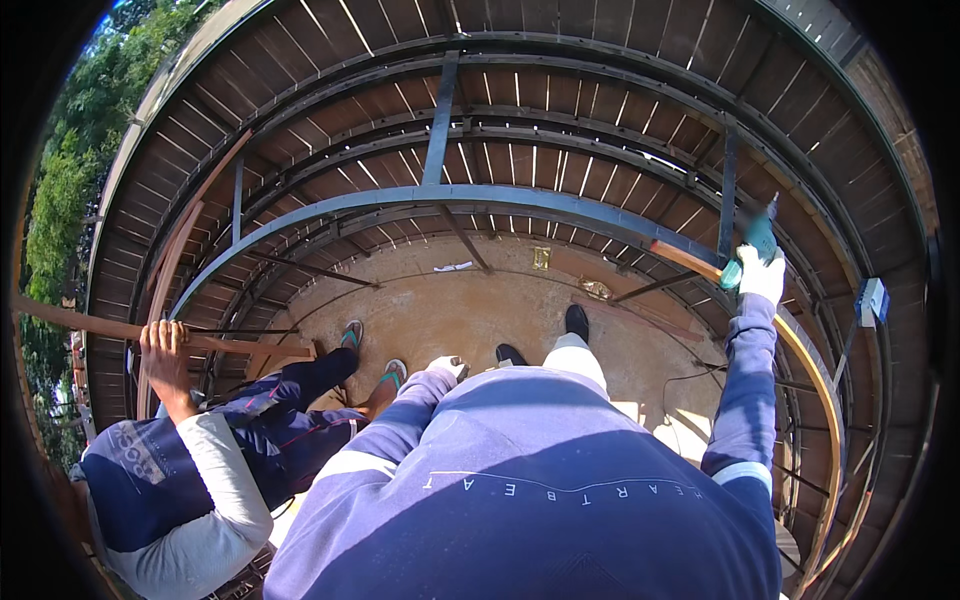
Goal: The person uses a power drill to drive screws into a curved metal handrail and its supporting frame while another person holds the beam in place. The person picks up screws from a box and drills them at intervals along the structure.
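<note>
My right hand (pixel 763 278), in a pale glove, reaches out to the far right and grips a teal power drill (pixel 760 240). The drill's bit points up and away, over the curved metal frame. Just left of the drill, a reddish-orange wooden strip (pixel 688 260) lies along the dark curved rail (pixel 560 203). My left hand (pixel 450 366), also gloved, is held low in front of my body. Its fingers look curled; whether anything is in them is hidden.
At the left a co-worker (pixel 180 480) grips a long wooden board (pixel 90 318). Tiers of slatted wood on curved metal frames (pixel 440 110) ring the brown floor (pixel 430 300). A blue-and-white box (pixel 872 302) sits at far right. A cable (pixel 690 378) lies on the floor.
</note>
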Demonstrator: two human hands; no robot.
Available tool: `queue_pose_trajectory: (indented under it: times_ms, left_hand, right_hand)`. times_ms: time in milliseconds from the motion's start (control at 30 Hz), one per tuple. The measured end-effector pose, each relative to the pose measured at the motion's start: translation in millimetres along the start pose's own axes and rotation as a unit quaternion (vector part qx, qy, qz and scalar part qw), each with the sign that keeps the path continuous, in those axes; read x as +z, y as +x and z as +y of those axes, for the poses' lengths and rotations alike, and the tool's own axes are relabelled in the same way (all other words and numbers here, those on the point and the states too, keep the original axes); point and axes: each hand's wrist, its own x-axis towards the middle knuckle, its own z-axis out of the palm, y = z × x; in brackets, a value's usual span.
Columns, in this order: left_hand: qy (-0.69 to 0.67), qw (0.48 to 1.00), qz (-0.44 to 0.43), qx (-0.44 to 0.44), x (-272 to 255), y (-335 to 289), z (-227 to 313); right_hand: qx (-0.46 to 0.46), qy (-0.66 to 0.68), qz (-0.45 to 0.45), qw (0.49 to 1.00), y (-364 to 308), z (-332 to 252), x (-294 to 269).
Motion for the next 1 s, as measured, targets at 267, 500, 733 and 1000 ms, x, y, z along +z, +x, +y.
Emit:
queue_pose_trajectory:
  times_ms: [267,500,733,1000]
  left_hand:
    - [-0.081,0.996,0.025,-0.022,16.7,6.4,-26.6]
    - [-0.114,0.993,-0.009,0.023,28.4,-4.9,-25.4]
    - [0.036,0.995,0.072,0.060,33.8,-20.3,-30.9]
    - [-0.065,0.995,0.021,-0.069,69.8,3.9,-68.2]
  right_hand:
    - [0.008,0.065,-0.003,0.998,3.7,22.7,10.0]
    - [0.029,0.072,-0.034,0.996,3.3,9.3,1.5]
    - [0.031,0.060,-0.035,0.997,-14.9,-4.9,-9.3]
    - [0.040,0.170,-0.086,0.981,-11.7,-13.2,20.6]
